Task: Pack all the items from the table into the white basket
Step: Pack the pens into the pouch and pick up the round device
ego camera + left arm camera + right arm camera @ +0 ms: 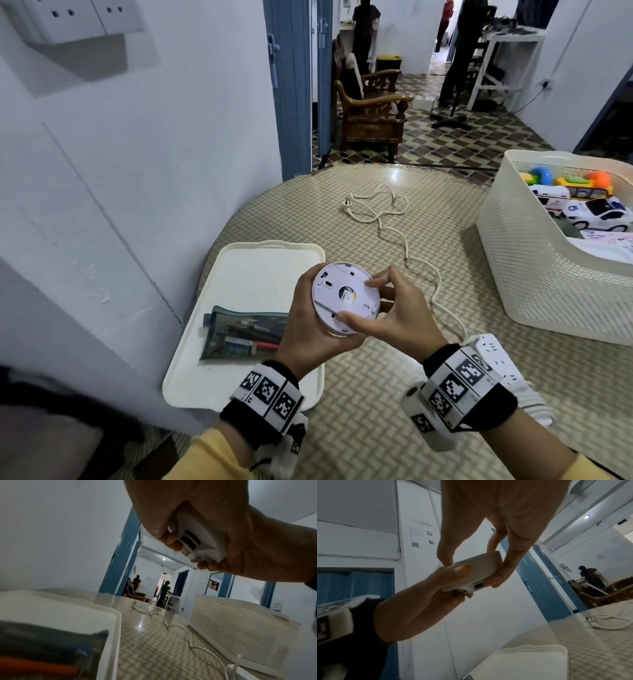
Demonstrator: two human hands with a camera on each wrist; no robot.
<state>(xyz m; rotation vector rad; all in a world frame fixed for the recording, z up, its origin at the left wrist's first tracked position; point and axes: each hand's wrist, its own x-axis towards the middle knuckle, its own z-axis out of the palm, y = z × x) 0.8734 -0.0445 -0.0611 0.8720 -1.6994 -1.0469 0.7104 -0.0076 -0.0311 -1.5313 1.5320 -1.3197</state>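
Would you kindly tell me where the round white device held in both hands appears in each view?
Head: round white device at lower centre, flat back facing the camera.
Left wrist: upper centre, seen edge-on under the palm.
Right wrist: centre, pinched at its rim.
Shared landmark: the white power cord on the table.

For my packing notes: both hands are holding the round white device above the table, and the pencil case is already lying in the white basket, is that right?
Not quite. The pencil case lies on the white tray, not in the white basket, as the head view shows. The rest holds: the left hand and right hand both hold the round white device above the table.
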